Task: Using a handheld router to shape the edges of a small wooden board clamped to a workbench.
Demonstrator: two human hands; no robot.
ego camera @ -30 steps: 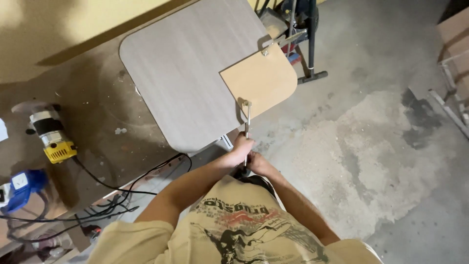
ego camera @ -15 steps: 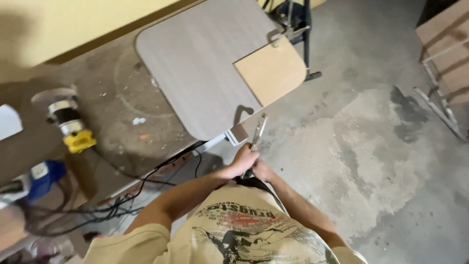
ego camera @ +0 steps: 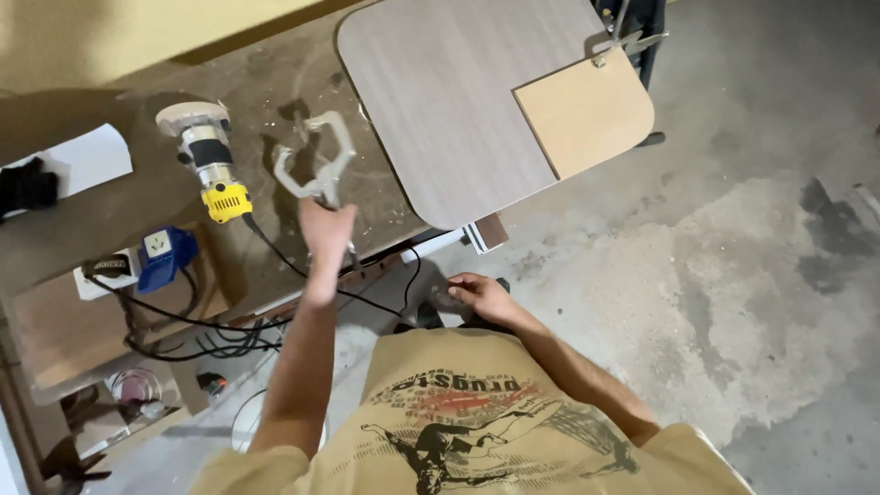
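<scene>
The floor [ego camera: 733, 275] is grey concrete with pale, worn patches and dark stains. A dusty brown workbench [ego camera: 110, 211] fills the picture from nine to eleven o'clock. A yellow wall [ego camera: 137, 37] runs behind it at eleven o'clock. Black cables [ego camera: 183, 321] hang off the bench edge at eight o'clock. The light is warm and dim.
</scene>
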